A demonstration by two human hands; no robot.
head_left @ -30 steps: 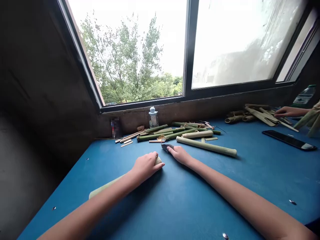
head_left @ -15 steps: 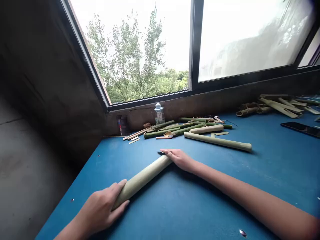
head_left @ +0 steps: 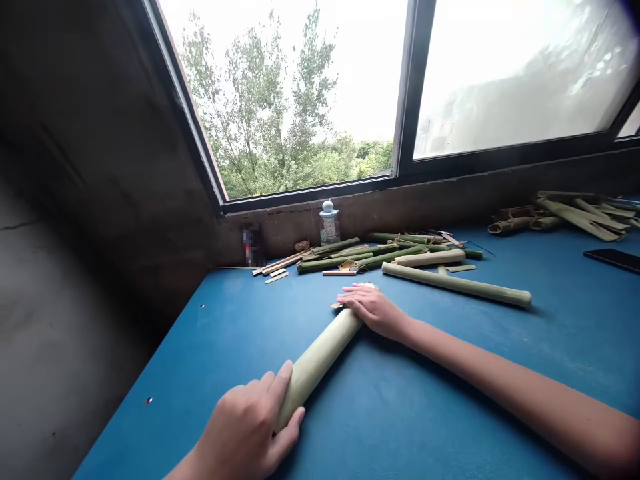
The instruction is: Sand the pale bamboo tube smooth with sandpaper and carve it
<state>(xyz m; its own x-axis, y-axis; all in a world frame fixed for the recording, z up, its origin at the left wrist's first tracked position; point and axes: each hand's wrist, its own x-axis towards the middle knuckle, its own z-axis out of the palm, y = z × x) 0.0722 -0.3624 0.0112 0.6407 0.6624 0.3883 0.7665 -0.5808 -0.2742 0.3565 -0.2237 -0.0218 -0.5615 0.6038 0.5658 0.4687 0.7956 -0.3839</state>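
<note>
A pale-green bamboo tube [head_left: 320,357] lies between the person's two hands over the left part of the blue tabletop [head_left: 425,413], its long axis slanting from the near side by the left edge toward the far edge and rightward. The left hand [head_left: 250,420] is at its near end, with the thumb on the tube's right side and the fingers closed around the other, so the tube runs straight out from that grip and its near tip is hidden in the palm. The right hand [head_left: 375,313] reaches in from the right at the far end, palm down, its fingers close together and laid across the axis rather than along it; whether they grip the tube or something under the palm I cannot tell. A small yellowish-brown piece [head_left: 369,285] shows just past the knuckles, too hidden to name. Beyond the right hand, toward the far edge, a second bamboo tube [head_left: 455,283] lies nearly along that edge, just in front of a row of green bamboo lengths [head_left: 325,265], and touches neither hand.
</note>
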